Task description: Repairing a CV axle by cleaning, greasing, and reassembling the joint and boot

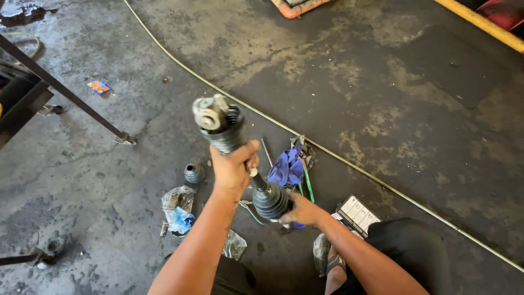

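A: What is the person holding?

B: A long steel drive axle shaft with black ribbed rubber boots (240, 158), tilted so its bare metal joint end points up and away from the person. The left hand (233, 166) is clenched around the upper boot, forearm stretched straight out from the body, wrist level, thumb wrapped over the rubber.

A: And the other hand?

B: The right hand (302, 210) grips the lower end of that shaft, fingers curled against the side and underside of the fat lower boot. Its forearm comes in from the lower right, elbow bent above a knee in dark cloth.

A: Where is the shaft relative to the floor?

B: Held off the stained grey concrete floor (382, 109), between the two hands, with nothing under it touching.

A: What lies around the shaft?

B: Just left of it, a small loose black rubber boot (194, 172) stands on the concrete. Below that boot, a crumpled clear plastic bag with something blue inside (178, 210). Right of the shaft, near its middle, a blue rag (288, 166) lies on green-handled tools. Further right of the lower end, a flat white printed box (357, 214). Beyond the shaft, a pale thin hose (349, 163) runs diagonally across the floor.
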